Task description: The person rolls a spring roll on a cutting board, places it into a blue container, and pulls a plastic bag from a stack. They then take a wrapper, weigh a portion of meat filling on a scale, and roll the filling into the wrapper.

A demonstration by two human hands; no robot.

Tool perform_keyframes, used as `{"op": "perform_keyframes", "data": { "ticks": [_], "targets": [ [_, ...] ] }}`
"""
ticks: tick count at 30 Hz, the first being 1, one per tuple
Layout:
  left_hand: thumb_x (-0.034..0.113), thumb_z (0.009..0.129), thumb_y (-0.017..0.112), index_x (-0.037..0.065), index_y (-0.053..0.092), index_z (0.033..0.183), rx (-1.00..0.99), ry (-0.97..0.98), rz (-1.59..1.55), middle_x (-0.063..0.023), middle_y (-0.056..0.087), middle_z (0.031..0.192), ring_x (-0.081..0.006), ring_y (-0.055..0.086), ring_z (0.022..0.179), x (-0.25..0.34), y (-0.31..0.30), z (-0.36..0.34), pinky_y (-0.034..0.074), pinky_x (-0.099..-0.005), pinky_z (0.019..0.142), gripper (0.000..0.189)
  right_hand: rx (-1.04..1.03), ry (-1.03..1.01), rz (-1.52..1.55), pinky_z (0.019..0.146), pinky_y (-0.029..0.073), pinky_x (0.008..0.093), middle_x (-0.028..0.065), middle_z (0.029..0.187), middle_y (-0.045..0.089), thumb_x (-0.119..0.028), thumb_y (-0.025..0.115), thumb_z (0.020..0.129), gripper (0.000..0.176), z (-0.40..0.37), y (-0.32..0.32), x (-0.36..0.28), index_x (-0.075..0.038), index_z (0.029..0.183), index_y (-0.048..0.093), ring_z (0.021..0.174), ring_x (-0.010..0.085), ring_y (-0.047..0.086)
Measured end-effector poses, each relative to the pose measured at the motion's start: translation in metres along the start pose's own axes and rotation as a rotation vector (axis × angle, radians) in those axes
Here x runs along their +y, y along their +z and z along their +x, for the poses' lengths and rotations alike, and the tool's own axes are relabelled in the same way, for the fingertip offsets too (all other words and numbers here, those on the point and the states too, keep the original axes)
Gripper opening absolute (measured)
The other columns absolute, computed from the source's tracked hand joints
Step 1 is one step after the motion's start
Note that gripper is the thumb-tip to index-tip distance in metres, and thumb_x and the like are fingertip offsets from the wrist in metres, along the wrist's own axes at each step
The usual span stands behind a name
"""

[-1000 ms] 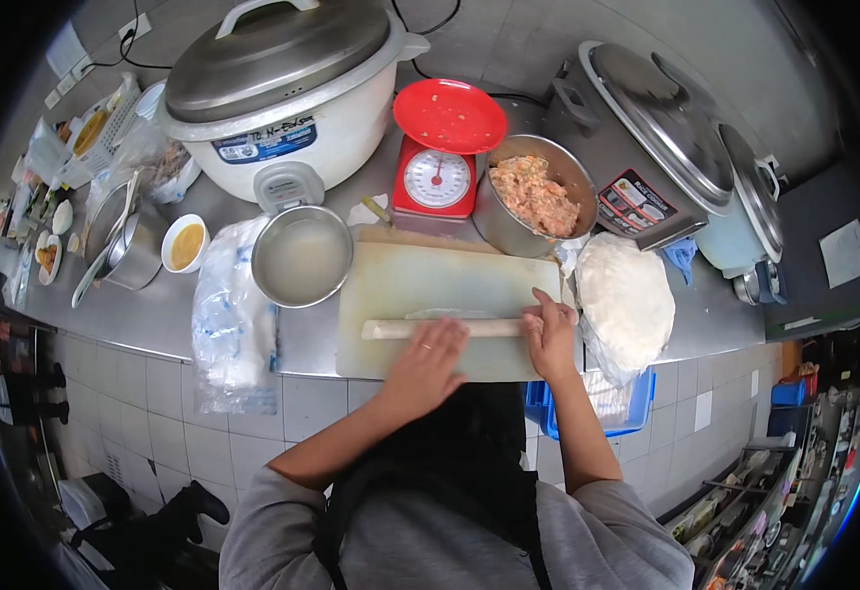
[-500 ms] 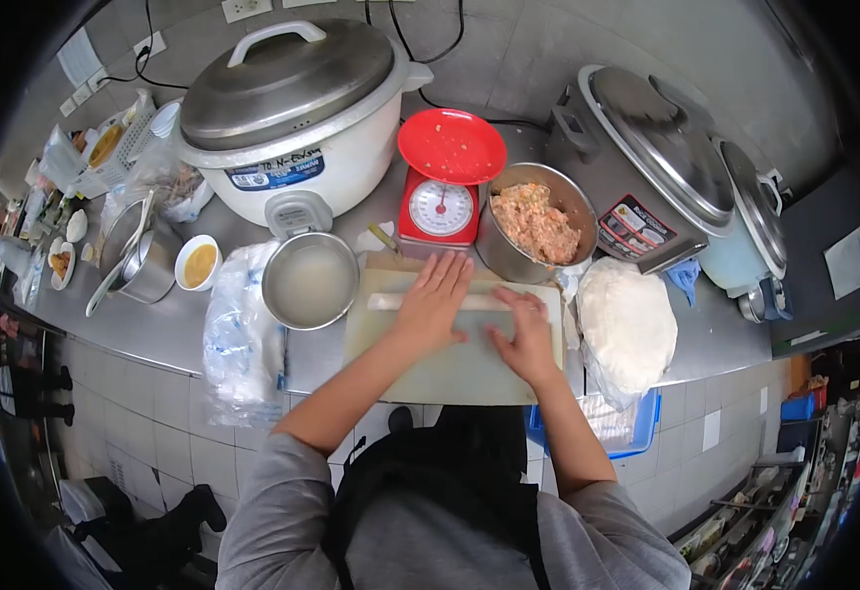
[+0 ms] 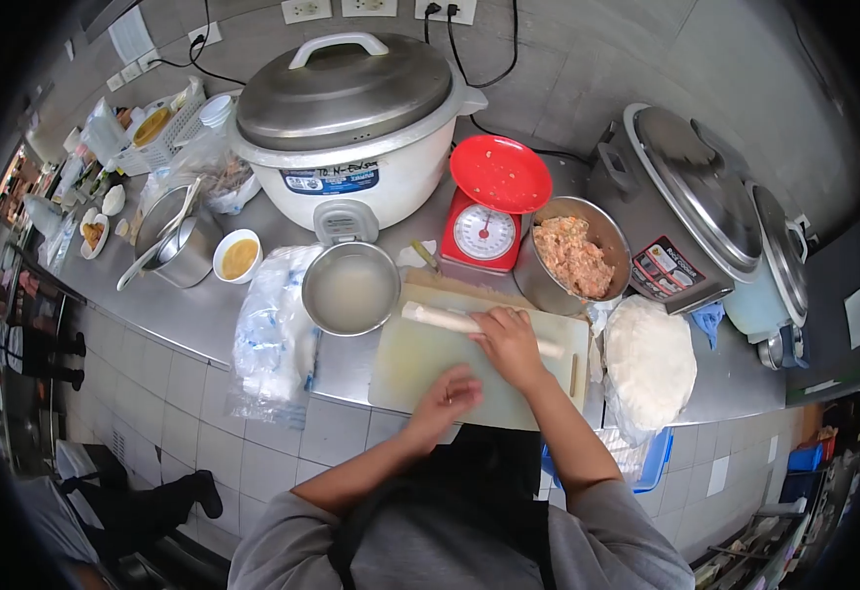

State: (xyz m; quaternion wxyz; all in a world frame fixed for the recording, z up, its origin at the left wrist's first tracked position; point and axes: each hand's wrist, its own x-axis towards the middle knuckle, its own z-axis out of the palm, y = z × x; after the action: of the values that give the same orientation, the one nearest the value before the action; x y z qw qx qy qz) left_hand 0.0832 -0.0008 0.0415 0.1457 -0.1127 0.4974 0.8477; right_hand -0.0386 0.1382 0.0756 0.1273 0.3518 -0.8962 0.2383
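Observation:
A long, pale wrapped roll (image 3: 437,317) lies across the upper part of the cutting board (image 3: 415,369). My right hand (image 3: 509,344) is closed over its middle, and both ends stick out past the fingers. Above the front part of the board, my left hand (image 3: 445,401) is apart from the roll, holding nothing, its fingers loosely bent. Right of the board sits a stack of round white wrappers (image 3: 651,356) on plastic. Behind the board, a metal pot (image 3: 538,280) holds pinkish minced filling (image 3: 574,256). A metal bowl (image 3: 351,288) of cloudy liquid stands at the left.
A red scale (image 3: 484,236) and a large rice cooker (image 3: 346,182) stand behind. More cookers (image 3: 695,192) are at the right. Plastic bags (image 3: 275,324), a small bowl of yellow sauce (image 3: 238,258) and a pot with utensils (image 3: 189,256) line the left.
My left hand has lifted off the roll and drawn back toward me. My right hand has moved onto the roll's middle and closed on it. The roll now lies slanted. The view has shifted.

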Motion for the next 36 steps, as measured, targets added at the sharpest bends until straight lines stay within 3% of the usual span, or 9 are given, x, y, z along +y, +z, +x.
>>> {"op": "perform_keyframes", "data": {
  "ticks": [4,7,10,13,19,22,28,32,36],
  "targets": [
    [0.004,0.086,0.065,0.001,0.055,0.114,-0.007,0.306,-0.181,-0.0126,0.062,0.111,-0.0193,0.058,0.107,0.058,0.020,0.028,0.047,-0.0321,0.093,0.029,0.043,0.001,0.245,0.077,0.044,0.0359,0.0058,0.092,0.063,-0.012,0.073,0.077,0.027,-0.009,-0.039,-0.036,-0.007,0.102,0.065,0.088,0.0218,0.061],
    [0.002,0.085,0.066,0.004,0.055,0.089,-0.295,0.298,-0.146,-0.0121,0.064,0.099,-0.0167,0.061,0.098,0.093,0.028,0.029,0.050,-0.0310,0.085,0.012,-0.014,0.334,0.800,0.077,0.048,0.0326,0.0061,0.095,0.066,-0.005,0.074,0.078,0.031,-0.025,-0.045,-0.053,-0.005,0.106,0.062,0.088,0.0158,0.062],
    [-0.002,0.080,0.069,0.008,0.048,0.074,-0.539,0.288,-0.171,-0.0077,0.064,0.081,-0.0132,0.063,0.078,0.122,0.038,0.018,0.051,-0.0271,0.068,0.024,0.010,0.391,1.418,0.081,0.050,0.0296,0.0061,0.094,0.065,-0.002,0.075,0.077,0.036,-0.038,-0.036,-0.047,-0.005,0.109,0.059,0.091,0.0135,0.062],
    [-0.002,0.076,0.075,0.009,0.048,0.071,-0.538,0.248,-0.031,-0.0025,0.060,0.068,-0.0087,0.058,0.061,0.139,0.049,0.009,0.044,-0.0226,0.053,0.029,-0.118,0.482,1.497,0.086,0.048,0.0322,0.0089,0.096,0.063,0.002,0.076,0.074,0.042,-0.037,-0.052,-0.049,-0.006,0.111,0.058,0.096,0.0180,0.061],
    [0.013,0.075,0.080,0.007,0.050,0.064,-0.210,0.710,0.457,0.0020,0.053,0.060,-0.0037,0.041,0.056,0.148,0.067,-0.006,0.035,-0.0242,0.049,0.033,0.725,-0.138,0.213,0.094,0.038,0.0457,0.0107,0.116,0.058,-0.047,0.062,0.087,0.039,-0.031,-0.096,-0.069,-0.014,0.106,0.065,0.112,0.0268,0.050],
    [0.013,0.074,0.080,0.006,0.052,0.066,-0.226,0.727,0.515,-0.0006,0.053,0.059,-0.0075,0.045,0.054,0.154,0.072,-0.012,0.038,-0.0262,0.050,0.030,0.585,-0.334,-0.090,0.099,0.030,0.0485,0.0066,0.121,0.057,-0.068,0.046,0.085,0.055,-0.023,-0.111,-0.077,-0.022,0.101,0.070,0.117,0.0286,0.046],
    [0.013,0.066,0.080,0.006,0.056,0.068,-0.267,0.895,0.573,-0.0081,0.060,0.064,-0.0225,0.060,0.057,0.138,0.066,-0.005,0.045,-0.0309,0.053,0.025,0.440,-0.410,-0.098,0.101,0.027,0.0504,0.0045,0.118,0.063,-0.061,0.049,0.087,0.043,-0.004,-0.134,-0.083,-0.024,0.090,0.071,0.120,0.0294,0.045],
    [0.014,0.065,0.079,0.006,0.057,0.069,-0.252,0.892,0.600,-0.0091,0.061,0.065,-0.0260,0.062,0.059,0.144,0.074,-0.010,0.046,-0.0326,0.054,0.023,0.285,-0.465,-0.143,0.102,0.024,0.0503,-0.0013,0.122,0.063,-0.060,0.053,0.084,0.041,0.008,-0.143,-0.085,-0.022,0.084,0.068,0.120,0.0273,0.046],
    [0.013,0.065,0.079,0.006,0.056,0.067,-0.236,0.853,0.611,-0.0080,0.059,0.062,-0.0226,0.059,0.055,0.134,0.071,0.002,0.044,-0.0320,0.052,0.024,0.262,-0.454,-0.039,0.102,0.026,0.0492,0.0029,0.121,0.063,-0.058,0.047,0.089,0.045,0.014,-0.146,-0.080,-0.020,0.088,0.073,0.120,0.0296,0.047]
  ]
}}
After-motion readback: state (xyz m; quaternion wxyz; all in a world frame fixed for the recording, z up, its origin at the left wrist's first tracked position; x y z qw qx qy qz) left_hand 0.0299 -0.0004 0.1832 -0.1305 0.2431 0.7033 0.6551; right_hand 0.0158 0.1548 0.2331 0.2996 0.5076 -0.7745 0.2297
